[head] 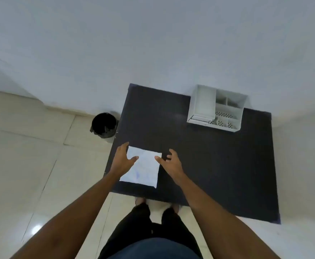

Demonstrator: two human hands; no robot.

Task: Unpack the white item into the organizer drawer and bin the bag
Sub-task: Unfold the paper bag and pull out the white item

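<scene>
White and slightly crumpled, the flat square bag point(142, 166) lies near the front left corner of the dark worktop point(209, 156), with a faint blue mark on its lower half. The left hand point(122, 158) hovers at the bag's left edge, fingers spread and loosely curved, thumb reaching over the bag's upper part; it grips nothing that can be seen. The right hand point(171, 163) hovers just beside the bag's upper right corner, likewise spread wide, its thumb over that corner. Whether either hand touches the bag cannot be told.

The worktop has a matte, cloth-like black surface. At its far edge, well apart from the hands, stands the pale grey organizer point(216, 111), boxy, with divided compartments and a perforated floor; its drawer point(202, 105) is a plain rectangular tray. On the glossy cream floor tiles point(31, 165) left of the worktop sits a round bin point(104, 126) lined with black plastic.
</scene>
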